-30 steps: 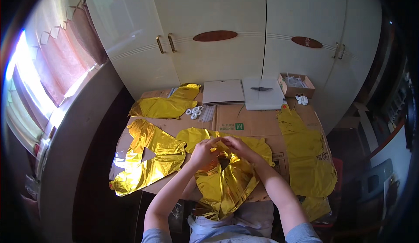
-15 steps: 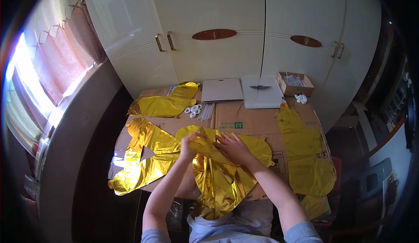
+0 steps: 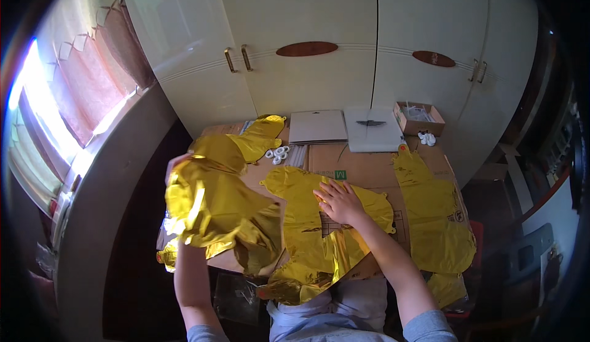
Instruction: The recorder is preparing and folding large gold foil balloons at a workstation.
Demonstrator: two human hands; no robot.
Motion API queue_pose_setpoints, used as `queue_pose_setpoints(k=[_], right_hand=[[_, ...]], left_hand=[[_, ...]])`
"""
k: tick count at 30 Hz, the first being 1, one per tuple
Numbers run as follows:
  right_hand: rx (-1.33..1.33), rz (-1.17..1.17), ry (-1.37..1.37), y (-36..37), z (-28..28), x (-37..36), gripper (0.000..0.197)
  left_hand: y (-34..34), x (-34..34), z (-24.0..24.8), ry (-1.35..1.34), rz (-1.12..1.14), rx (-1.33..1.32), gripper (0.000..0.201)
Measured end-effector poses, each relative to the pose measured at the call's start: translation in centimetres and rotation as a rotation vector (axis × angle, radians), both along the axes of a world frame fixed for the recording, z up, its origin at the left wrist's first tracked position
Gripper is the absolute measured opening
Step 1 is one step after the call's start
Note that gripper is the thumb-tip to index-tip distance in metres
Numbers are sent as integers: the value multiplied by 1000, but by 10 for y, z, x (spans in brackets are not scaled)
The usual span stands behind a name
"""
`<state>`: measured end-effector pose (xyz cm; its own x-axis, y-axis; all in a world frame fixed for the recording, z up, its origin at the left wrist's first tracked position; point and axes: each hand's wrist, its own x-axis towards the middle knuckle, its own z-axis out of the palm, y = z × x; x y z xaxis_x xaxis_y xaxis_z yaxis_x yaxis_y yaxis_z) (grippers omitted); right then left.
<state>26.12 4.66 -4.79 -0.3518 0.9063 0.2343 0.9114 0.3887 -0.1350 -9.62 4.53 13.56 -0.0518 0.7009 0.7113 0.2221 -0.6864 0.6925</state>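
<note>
At the left, my left hand (image 3: 175, 162) holds up a flat gold foil balloon (image 3: 215, 197). The loose sheet hides most of the fingers and hangs down over the left part of the table. My right hand (image 3: 340, 204) lies with fingers apart on a second gold foil balloon (image 3: 301, 204), spread before me with a cut-out gap in its middle. This one reaches over the table's front edge toward my lap. Under the raised sheet, part of another gold foil piece (image 3: 167, 257) shows at the left edge.
Cardboard (image 3: 375, 165) covers the table. More flat gold balloons lie at the back left (image 3: 261, 140) and right (image 3: 436, 219). Along the back are white rings (image 3: 278, 154), clear tubes (image 3: 297, 156), a grey folder (image 3: 318, 127), a white packet (image 3: 372, 134) and a small box (image 3: 420, 121). Cabinets (image 3: 307, 10) stand behind.
My left hand has lifted a foil balloon from the middle and carried it left, over the pieces there. My right hand has moved slightly right and down, now resting flat on the balloon beneath.
</note>
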Motion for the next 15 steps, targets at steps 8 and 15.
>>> queue_pose_setpoints(k=[8, 15], right_hand=[[300, 28, 294, -18, 29, -24, 42], [-784, 730, 1286, -168, 87, -139, 46]], left_hand=[[-103, -48, 69, 327, 440, 321, 40], [-178, -14, 11, 461, 212, -46, 39]])
